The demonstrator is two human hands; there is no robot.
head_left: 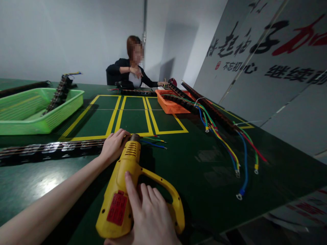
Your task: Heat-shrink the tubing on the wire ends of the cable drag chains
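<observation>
The right hand (150,211) was closed around the rear body of the yellow heat gun (127,170), with 1 finger stretched forward along its top. The gun lay at the middle front of the table (194,183), and its metal nozzle (135,137) pointed away from the wearer. The left hand (113,146) was just beside this nozzle, partly curled over the right end of the near cable chain (51,150); its fingertips were hidden, so I cannot tell how firmly it gripped. Thin wires (153,145), blue and green among them, came out beyond the nozzle. Further left stood the green basket (63,110), with 1 short chain (60,93) leaning inside it. At the far right side, dark chains (214,110) lay over and beside the orange basket (170,105), and their coloured cables (245,156) with ring ends spread on the table. Yellow lines (117,115) marked the surface between the 2 baskets. Behind the table sat 1 person (133,73), with 1 arm reaching toward the orange basket.
</observation>
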